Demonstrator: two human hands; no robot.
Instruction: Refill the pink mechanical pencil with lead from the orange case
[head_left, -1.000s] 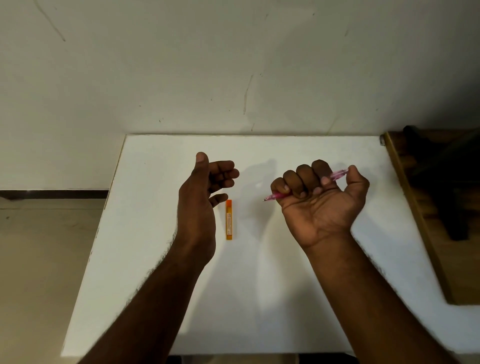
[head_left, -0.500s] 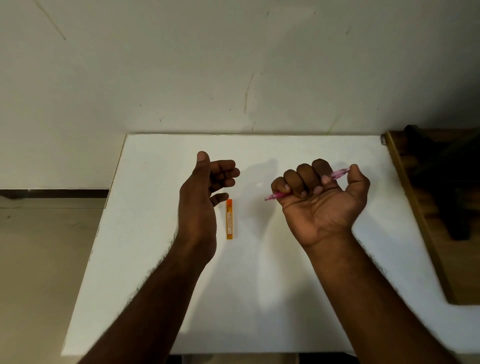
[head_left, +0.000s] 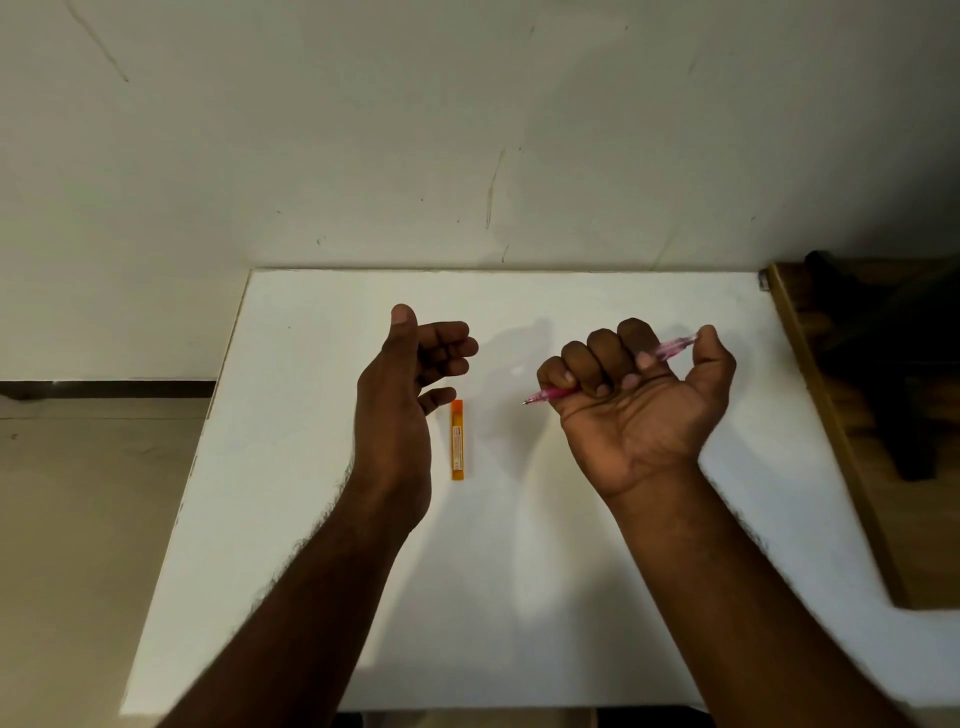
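Right hand raised palm up above the white rectangular table, fingers curled around a slim translucent pink mechanical pencil, tip pointing left, left hand empty with loosely bent fingers, flat orange plastic lead case lying on the table just beside it.

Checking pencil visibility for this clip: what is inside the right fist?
The pink mechanical pencil runs through the right hand; its tip and rear end stick out. The middle of the barrel is covered by the curled fingers.
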